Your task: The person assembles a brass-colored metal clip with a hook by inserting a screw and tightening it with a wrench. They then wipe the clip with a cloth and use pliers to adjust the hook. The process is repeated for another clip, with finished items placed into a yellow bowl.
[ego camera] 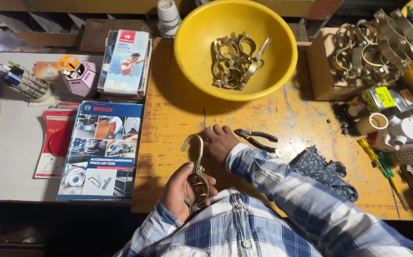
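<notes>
Left hand [181,189] grips one open brass clamp [197,173], right hand [219,142] fisted on clamp's far hooked end.

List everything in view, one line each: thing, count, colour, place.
bowl: one, yellow, top centre of the wooden table
clamps in bowl: several, brass
box of clamps: one, brown, top right
pliers: one, black handles, by the right hand
screwdrivers: two, yellow and green, right
cloth: one, dark patterned, beside the right sleeve
catalogues: several, blue, red, left
pen holders: two, pink and grey, top left
open clamp: one, brass, held
left hand: holds clamp
right hand: at clamp's upper end
</notes>
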